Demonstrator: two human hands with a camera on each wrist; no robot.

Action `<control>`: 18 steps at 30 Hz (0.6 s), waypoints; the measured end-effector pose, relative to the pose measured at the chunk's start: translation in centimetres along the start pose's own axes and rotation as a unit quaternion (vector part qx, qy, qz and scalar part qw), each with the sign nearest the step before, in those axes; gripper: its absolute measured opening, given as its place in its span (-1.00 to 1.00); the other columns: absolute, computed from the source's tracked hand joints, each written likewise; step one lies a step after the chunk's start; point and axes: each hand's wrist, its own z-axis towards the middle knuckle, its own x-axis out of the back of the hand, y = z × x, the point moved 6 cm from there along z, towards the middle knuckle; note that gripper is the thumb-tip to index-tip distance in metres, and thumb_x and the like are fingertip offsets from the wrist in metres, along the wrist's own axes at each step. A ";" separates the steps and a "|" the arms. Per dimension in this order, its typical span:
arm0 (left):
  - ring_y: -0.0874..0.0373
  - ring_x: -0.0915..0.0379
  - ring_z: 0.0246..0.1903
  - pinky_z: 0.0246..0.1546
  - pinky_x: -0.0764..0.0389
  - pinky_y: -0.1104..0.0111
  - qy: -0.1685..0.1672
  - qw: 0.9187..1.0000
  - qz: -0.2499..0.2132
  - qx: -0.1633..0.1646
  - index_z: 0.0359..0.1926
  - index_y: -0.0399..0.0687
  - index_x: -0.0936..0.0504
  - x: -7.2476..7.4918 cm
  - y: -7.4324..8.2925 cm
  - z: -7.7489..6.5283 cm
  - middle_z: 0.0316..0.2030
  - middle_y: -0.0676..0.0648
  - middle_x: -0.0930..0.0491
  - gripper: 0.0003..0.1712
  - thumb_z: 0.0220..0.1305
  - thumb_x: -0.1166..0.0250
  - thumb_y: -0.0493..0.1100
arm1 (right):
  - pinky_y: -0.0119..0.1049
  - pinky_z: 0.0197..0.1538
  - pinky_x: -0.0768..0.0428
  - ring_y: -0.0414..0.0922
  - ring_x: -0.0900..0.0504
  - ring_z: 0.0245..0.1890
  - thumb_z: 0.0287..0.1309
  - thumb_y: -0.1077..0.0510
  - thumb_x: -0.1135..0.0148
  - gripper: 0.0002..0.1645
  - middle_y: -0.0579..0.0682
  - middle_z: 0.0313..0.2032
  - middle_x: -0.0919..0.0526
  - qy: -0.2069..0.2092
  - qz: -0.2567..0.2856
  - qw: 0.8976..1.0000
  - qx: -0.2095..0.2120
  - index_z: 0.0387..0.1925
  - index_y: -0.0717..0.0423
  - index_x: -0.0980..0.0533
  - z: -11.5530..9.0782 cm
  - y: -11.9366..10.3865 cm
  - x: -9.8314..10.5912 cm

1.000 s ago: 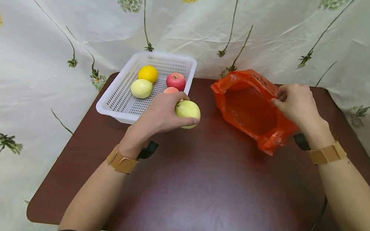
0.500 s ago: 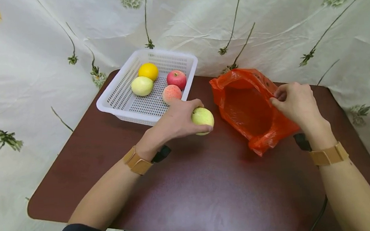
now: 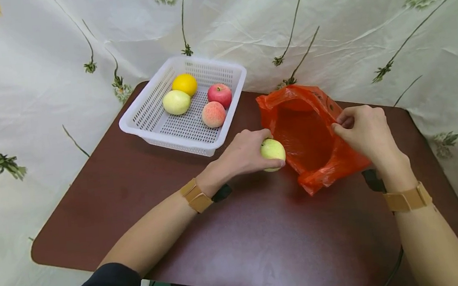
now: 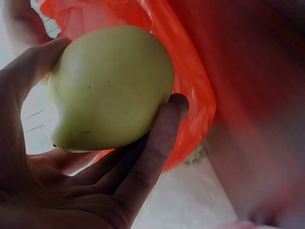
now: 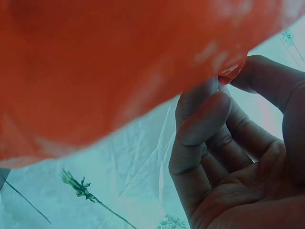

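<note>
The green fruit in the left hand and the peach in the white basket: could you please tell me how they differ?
The green fruit is pale yellow-green, while the peach is mottled pinkish-orange. The green fruit is gripped by the left hand near the red bag; the peach lies in the white basket, beside the red apple. Both look roundish.

1 of the hands (image 5: 238,143) pinches a red bag (image 5: 109,71) before a flower-printed sheet (image 5: 138,157).
</note>
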 end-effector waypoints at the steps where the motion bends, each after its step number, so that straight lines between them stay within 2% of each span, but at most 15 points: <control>1: 0.19 -0.38 -0.53 -0.53 -0.38 0.39 0.000 1.000 -0.001 -0.005 -0.28 0.12 -0.47 -0.3 0.1 0.2 -0.51 0.16 -0.47 -0.50 -0.14 -0.35 0.29 | -0.12 -0.39 -0.44 -0.01 -0.47 -0.42 0.10 0.04 -0.25 -0.78 0.03 -0.50 -0.63 0.000 0.001 1.000 0.000 -0.45 0.14 -0.59 -0.1 0.0 0.0; 7: 0.19 -0.38 -0.52 -0.54 -0.38 0.40 -0.007 1.000 0.003 -0.014 -0.25 0.12 -0.50 -1.5 0.7 1.3 -0.50 0.17 -0.47 -0.48 -0.14 -0.33 0.32 | -0.12 -0.39 -0.45 -0.02 -0.48 -0.44 0.10 0.05 -0.25 -0.78 0.03 -0.51 -0.63 0.002 0.006 1.000 0.006 -0.45 0.14 -0.59 -0.3 -0.2 0.0; 15: 0.20 -0.38 -0.49 -0.52 -0.39 0.40 -0.022 1.000 0.005 -0.005 -0.22 0.11 -0.51 -1.9 1.1 2.2 -0.47 0.17 -0.49 -0.45 -0.13 -0.32 0.35 | -0.13 -0.40 -0.44 -0.04 -0.48 -0.47 0.10 0.04 -0.25 -0.78 0.02 -0.51 -0.63 0.005 0.011 1.000 0.010 -0.46 0.12 -0.59 -0.4 -0.1 0.0; 18: 0.21 -0.38 -0.47 -0.50 -0.39 0.41 -0.028 1.000 -0.007 -0.001 -0.21 0.10 -0.53 -2.0 1.3 2.6 -0.44 0.17 -0.49 -0.42 -0.13 -0.31 0.36 | -0.14 -0.40 -0.44 -0.05 -0.49 -0.47 0.10 0.04 -0.26 -0.78 0.01 -0.51 -0.62 0.003 0.015 1.000 0.011 -0.45 0.13 -0.59 -0.4 -0.1 0.0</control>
